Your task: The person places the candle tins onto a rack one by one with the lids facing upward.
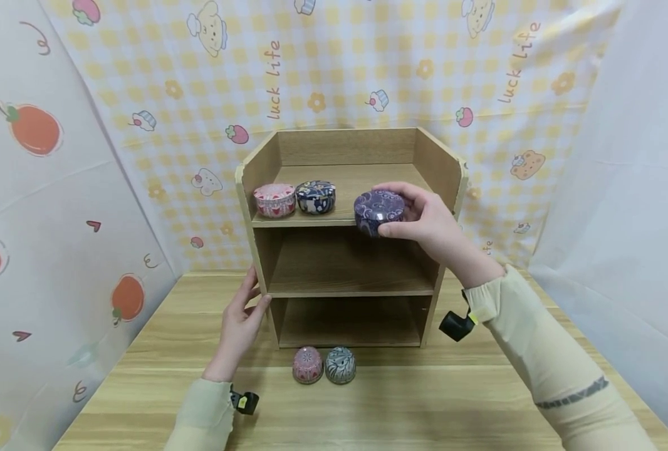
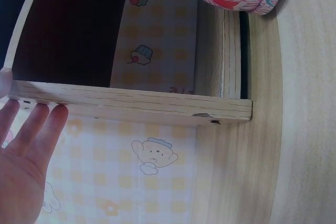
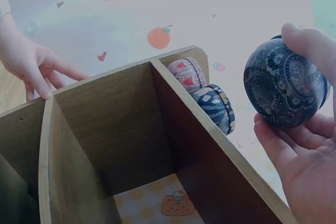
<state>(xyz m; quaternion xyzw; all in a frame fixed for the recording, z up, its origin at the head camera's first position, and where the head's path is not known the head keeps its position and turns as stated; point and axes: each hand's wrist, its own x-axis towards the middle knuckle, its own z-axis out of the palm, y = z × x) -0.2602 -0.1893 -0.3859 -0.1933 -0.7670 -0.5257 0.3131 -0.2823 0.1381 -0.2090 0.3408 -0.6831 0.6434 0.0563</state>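
My right hand (image 1: 424,219) holds a round purple patterned tin (image 1: 379,212) between thumb and fingers, just in front of the top shelf's right part. In the right wrist view the tin (image 3: 286,82) appears dark blue, its rounded underside showing. My left hand (image 1: 244,322) rests against the left side of a small wooden shelf unit (image 1: 348,293), thumb at the front edge. In the left wrist view, its straight fingers (image 2: 50,124) touch the outer panel. On the top shelf, a pink-and-red tin (image 1: 274,200) and a navy floral tin (image 1: 316,197) stand side by side at the left.
A pink tin (image 1: 308,365) and a grey leaf-patterned tin (image 1: 341,365) sit on the wooden table (image 1: 401,401) before the unit's base. Behind the unit hangs a yellow checked cloth (image 1: 345,69). Lower down are two more compartments.
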